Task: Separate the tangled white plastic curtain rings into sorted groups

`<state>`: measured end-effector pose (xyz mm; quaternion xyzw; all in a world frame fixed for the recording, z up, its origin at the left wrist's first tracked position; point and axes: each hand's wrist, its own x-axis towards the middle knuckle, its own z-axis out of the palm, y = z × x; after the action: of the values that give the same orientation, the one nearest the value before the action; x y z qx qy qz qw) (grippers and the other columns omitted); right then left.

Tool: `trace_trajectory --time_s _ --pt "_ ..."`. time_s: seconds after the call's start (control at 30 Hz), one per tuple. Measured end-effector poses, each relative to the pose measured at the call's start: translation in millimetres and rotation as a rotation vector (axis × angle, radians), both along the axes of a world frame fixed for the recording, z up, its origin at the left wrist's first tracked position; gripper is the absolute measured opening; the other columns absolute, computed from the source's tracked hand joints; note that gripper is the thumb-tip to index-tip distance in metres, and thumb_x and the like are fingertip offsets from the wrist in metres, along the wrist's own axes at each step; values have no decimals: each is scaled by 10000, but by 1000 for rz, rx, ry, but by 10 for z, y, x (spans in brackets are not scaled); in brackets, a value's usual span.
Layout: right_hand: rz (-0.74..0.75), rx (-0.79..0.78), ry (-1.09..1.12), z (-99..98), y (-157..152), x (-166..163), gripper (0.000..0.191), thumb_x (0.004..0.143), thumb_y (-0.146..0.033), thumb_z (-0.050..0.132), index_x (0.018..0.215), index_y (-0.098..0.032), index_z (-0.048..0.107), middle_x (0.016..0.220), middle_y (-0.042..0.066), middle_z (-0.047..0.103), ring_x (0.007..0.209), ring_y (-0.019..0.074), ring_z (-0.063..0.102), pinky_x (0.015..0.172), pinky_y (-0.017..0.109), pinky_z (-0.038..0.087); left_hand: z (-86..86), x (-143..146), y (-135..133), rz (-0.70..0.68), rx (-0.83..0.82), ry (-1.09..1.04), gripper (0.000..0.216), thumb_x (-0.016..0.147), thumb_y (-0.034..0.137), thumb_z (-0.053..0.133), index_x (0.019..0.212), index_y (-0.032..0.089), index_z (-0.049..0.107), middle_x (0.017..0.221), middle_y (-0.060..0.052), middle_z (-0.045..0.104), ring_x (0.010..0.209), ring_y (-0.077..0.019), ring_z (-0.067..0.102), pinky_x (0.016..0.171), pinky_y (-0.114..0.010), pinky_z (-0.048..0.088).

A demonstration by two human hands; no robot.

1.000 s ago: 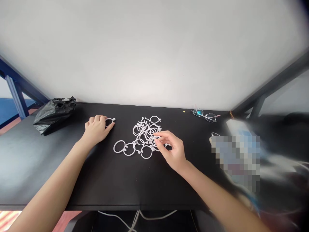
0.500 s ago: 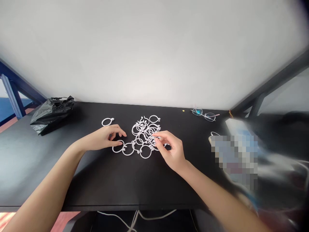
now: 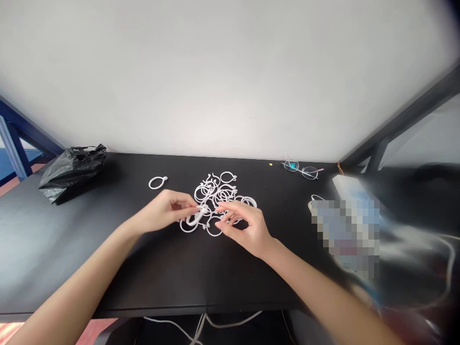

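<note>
Between the thumb and fingers of my left hand (image 3: 172, 211) is a white plastic ring (image 3: 194, 220), lifted and tilted over the others. My right hand (image 3: 246, 225) hovers at the right side of the pile, its thumb and fingers apart with nothing visible between them. A loose pile of white rings (image 3: 206, 190) with small clasp-like tabs lies behind and between both hands, and the right fingers hide some of them. One separate white ring (image 3: 156, 183) rests behind my left hand, away from the pile.
On the black desk (image 3: 172, 278), a crumpled black plastic bag (image 3: 72, 170) sits at the left. Eyeglasses (image 3: 301, 168) lie near the wall at the back right. A blurred, pixelated device (image 3: 345, 235) and a white box (image 3: 354, 191) are at the right.
My left hand has moved right and picked up the leftmost ring of the front row. My right hand has shifted slightly left and down, its thumb and fingers further apart.
</note>
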<state>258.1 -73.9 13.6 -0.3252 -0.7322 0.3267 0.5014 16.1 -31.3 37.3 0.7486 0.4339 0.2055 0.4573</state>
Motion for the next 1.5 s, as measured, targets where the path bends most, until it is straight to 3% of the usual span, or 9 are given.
trace_trajectory --time_s 0.17,0.27,0.5,0.67,0.8,0.93,1.03,1.27,1.5 --pt "53 -75 0 -20 -42 -30 212 854 -223 673 1065 -210 679 827 33 715 744 153 720 625 254 623 -26 252 -163 10 12 -48 258 879 381 627 834 151 734 618 -13 636 525 -101 515 500 -198 423" --pt "26 -170 -7 0 -46 -22 223 873 -214 646 1095 -197 650 843 29 709 743 144 717 662 255 620 -27 248 -179 10 51 -51 249 883 367 629 829 153 745 640 -17 635 545 -101 513 499 -197 411" --pt "63 -267 28 58 -20 17 67 892 -241 641 914 -185 668 838 25 691 749 142 705 669 247 609 -44 229 -183 26 137 -121 232 924 342 588 937 171 744 766 -32 655 629 -101 544 522 -182 439" --pt "-30 -175 163 6 -18 13 22 875 -208 673 868 -189 664 808 20 699 728 154 724 695 267 614 -117 271 -193 -3 114 -278 403 778 316 772 1154 203 679 917 -40 629 827 -160 605 702 -265 579" --pt "-75 -136 146 -23 3 17 23 858 -191 693 878 -196 703 837 35 738 746 181 749 706 282 627 -167 302 -194 115 26 -356 386 744 294 807 1095 191 682 936 -39 635 815 -158 608 724 -302 595" --pt "-105 -117 118 -23 24 22 31 835 -185 718 861 -190 733 847 51 767 742 195 760 688 278 635 -178 307 -178 119 -55 -435 419 762 279 794 1141 188 640 942 -37 644 808 -161 628 761 -339 590" --pt "-112 -83 90 -22 25 18 33 841 -179 711 854 -190 740 808 44 769 715 186 757 669 269 635 -186 304 -163 94 18 -431 418 784 268 773 1176 202 645 920 -23 599 825 -155 602 789 -341 574" --pt "-98 -62 77 -9 16 13 35 845 -171 709 823 -186 732 771 35 766 693 177 747 655 276 630 -186 264 -162 127 232 -296 400 771 270 786 1159 239 694 744 35 434 702 -112 476 686 -275 471" --pt "-50 -71 106 -8 12 12 61 851 -156 698 808 -182 732 749 34 756 683 168 732 636 275 613 -173 258 -169 135 222 -316 389 751 262 801 1128 248 705 710 50 384 678 -111 455 659 -269 431"
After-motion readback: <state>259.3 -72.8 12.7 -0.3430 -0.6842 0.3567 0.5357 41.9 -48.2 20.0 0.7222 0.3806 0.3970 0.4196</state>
